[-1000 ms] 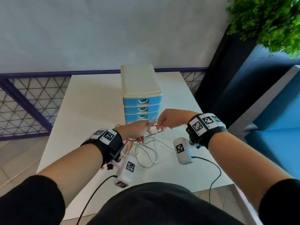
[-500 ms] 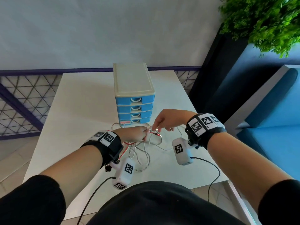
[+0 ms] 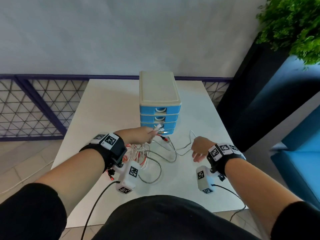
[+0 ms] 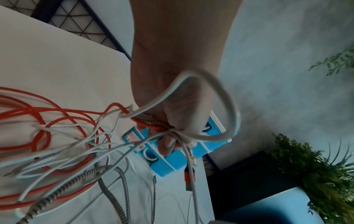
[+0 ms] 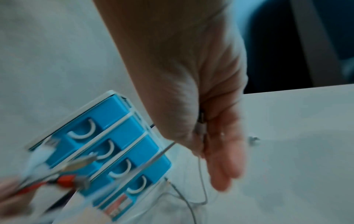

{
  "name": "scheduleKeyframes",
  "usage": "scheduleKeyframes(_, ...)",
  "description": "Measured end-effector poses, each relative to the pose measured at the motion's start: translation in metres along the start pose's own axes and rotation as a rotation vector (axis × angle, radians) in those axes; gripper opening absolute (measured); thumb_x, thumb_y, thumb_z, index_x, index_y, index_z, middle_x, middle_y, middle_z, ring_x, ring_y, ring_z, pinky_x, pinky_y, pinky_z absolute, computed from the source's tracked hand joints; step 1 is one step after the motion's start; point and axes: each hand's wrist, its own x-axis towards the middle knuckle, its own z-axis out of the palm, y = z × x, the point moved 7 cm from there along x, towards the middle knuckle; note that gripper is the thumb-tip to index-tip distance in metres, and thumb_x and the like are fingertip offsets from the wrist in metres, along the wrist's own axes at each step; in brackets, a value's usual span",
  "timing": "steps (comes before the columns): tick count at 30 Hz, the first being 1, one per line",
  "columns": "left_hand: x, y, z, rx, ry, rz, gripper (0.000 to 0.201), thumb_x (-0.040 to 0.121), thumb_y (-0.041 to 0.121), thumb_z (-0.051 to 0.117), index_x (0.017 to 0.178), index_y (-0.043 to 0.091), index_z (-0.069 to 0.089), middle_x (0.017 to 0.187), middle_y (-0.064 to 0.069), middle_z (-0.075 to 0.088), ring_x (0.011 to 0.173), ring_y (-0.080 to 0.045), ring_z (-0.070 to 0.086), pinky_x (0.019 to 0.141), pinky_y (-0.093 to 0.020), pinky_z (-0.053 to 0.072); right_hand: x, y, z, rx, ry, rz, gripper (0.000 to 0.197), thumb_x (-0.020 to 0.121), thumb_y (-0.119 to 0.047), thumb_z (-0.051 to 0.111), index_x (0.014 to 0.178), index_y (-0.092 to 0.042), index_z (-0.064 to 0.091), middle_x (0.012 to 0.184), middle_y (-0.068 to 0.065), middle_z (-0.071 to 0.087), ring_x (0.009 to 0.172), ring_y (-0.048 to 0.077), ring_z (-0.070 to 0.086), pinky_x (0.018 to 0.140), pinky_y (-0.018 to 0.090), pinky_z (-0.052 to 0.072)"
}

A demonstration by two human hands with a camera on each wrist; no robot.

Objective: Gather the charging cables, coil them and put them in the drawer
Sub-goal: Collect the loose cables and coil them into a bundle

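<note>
While the charging cables [image 3: 149, 153] lie in loose loops on the bench [image 3: 107, 108] at 6 o'clock from the drawer unit [image 3: 160, 103], their plug ends are bunched in the grip of the left hand [image 3: 138, 135]. One thin cable [image 3: 183, 148] runs toward 3 o'clock to the right hand [image 3: 200, 148], which pinches its end with the other fingers straight. This hand is nearer for coiling.

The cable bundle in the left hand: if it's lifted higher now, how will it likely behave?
Probably floppy: the cable bundle droops from the left hand in slack loops over the table. Likely to tangle, since the red cable and the white strands cross each other. The plug ends may swing against the drawer unit.
</note>
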Motion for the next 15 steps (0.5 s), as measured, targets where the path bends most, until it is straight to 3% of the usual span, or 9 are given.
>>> scheduleKeyframes(2,-0.004,-0.006,0.004,0.097,-0.040,0.005,0.034,0.101,0.041,0.027,0.085,0.017,0.046,0.088,0.000,0.054,0.087,-0.021,0.052,0.080,-0.034,0.040,0.004,-0.002,-0.016,0.158,0.112,-0.013,0.026,0.092,-0.008,0.056,0.114,0.005,0.064,0.081,0.012,0.069,0.072,0.022,0.070,0.070,0.034,0.060)
scheduleKeyframes(4,-0.010,-0.009,0.011,0.243,-0.087,0.003,0.035,0.100,0.043,0.025,0.091,0.017,0.047,0.092,0.001,0.053,0.093,-0.021,0.053,0.090,-0.039,0.038,0.002,-0.011,-0.035,0.263,0.239,-0.088,0.021,0.095,-0.023,0.057,0.103,-0.006,0.066,0.098,0.009,0.070,0.090,0.020,0.069,0.085,0.032,0.056)
scheduleKeyframes(5,-0.013,-0.009,0.015,0.307,-0.107,0.004,0.034,0.101,0.043,0.025,0.090,0.018,0.045,0.089,0.002,0.051,0.090,-0.021,0.051,0.089,-0.038,0.037,0.001,-0.019,-0.041,0.454,0.251,-0.153,0.015,0.094,-0.022,0.058,0.093,-0.007,0.062,0.097,0.011,0.071,0.087,0.018,0.071,0.082,0.032,0.057)
scheduleKeyframes(6,-0.015,-0.008,0.018,0.361,-0.122,0.015,0.034,0.101,0.042,0.024,0.088,0.018,0.044,0.085,0.003,0.048,0.087,-0.021,0.049,0.086,-0.037,0.036,0.000,-0.025,-0.045,0.746,0.248,-0.192,0.010,0.094,-0.015,0.059,0.088,-0.006,0.059,0.086,0.014,0.073,0.074,0.017,0.073,0.075,0.031,0.060)
scheduleKeyframes(8,-0.018,-0.006,0.023,0.458,-0.143,0.039,0.034,0.101,0.043,0.025,0.084,0.019,0.043,0.080,0.003,0.047,0.084,-0.022,0.047,0.084,-0.037,0.035,-0.004,-0.031,-0.058,1.079,0.283,-0.260,0.008,0.093,-0.008,0.059,0.089,-0.002,0.059,0.065,0.009,0.072,0.059,0.013,0.071,0.066,0.027,0.060)
scheduleKeyframes(10,-0.020,-0.004,0.028,0.537,-0.162,0.060,0.035,0.101,0.042,0.026,0.083,0.016,0.042,0.076,0.003,0.046,0.081,-0.022,0.047,0.082,-0.035,0.030,-0.013,-0.040,-0.073,1.156,0.328,-0.331,0.013,0.095,-0.015,0.059,0.087,-0.005,0.062,0.062,0.002,0.070,0.059,0.010,0.068,0.069,0.023,0.058)
scheduleKeyframes(12,-0.020,0.000,0.030,0.574,-0.141,0.101,0.034,0.101,0.040,0.027,0.084,0.014,0.041,0.073,0.004,0.044,0.078,-0.022,0.045,0.081,-0.035,0.027,-0.024,-0.052,-0.084,1.085,0.365,-0.397,0.019,0.097,-0.023,0.055,0.082,-0.011,0.060,0.068,0.000,0.062,0.063,0.011,0.061,0.068,0.024,0.054)
scheduleKeyframes(15,-0.015,0.009,0.021,0.538,-0.022,0.158,0.032,0.102,0.038,0.027,0.086,0.015,0.043,0.080,0.002,0.050,0.078,-0.020,0.047,0.085,-0.035,0.034,-0.034,-0.071,-0.078,0.886,0.278,-0.440,0.024,0.100,-0.029,0.048,0.083,-0.013,0.057,0.079,0.002,0.057,0.074,0.015,0.062,0.067,0.028,0.054)
